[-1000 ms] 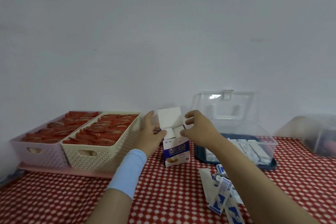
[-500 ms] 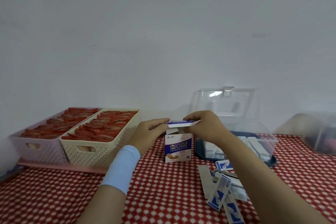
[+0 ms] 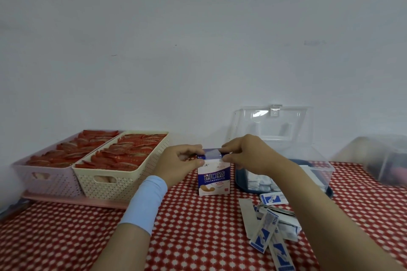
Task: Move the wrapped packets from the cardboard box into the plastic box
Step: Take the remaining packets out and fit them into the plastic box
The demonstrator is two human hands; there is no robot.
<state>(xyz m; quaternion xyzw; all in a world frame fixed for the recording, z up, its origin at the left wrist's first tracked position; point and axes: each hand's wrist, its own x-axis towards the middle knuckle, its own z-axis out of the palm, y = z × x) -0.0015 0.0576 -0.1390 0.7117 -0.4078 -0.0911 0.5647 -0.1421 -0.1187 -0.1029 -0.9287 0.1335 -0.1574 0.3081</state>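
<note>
A heap of wrapped packets (image 3: 267, 230) lies on the red checked worktop (image 3: 198, 237), at five o'clock from the cardboard box (image 3: 214, 179). The left hand (image 3: 180, 164) and right hand (image 3: 248, 153) each pinch the box's closed top, grip tight. At three o'clock, just beside it, stands the open plastic box (image 3: 320, 170) with more packets inside.

Soft even light, faint shadows; glare on plastic box lid (image 3: 273, 124); side edges blurred.
</note>
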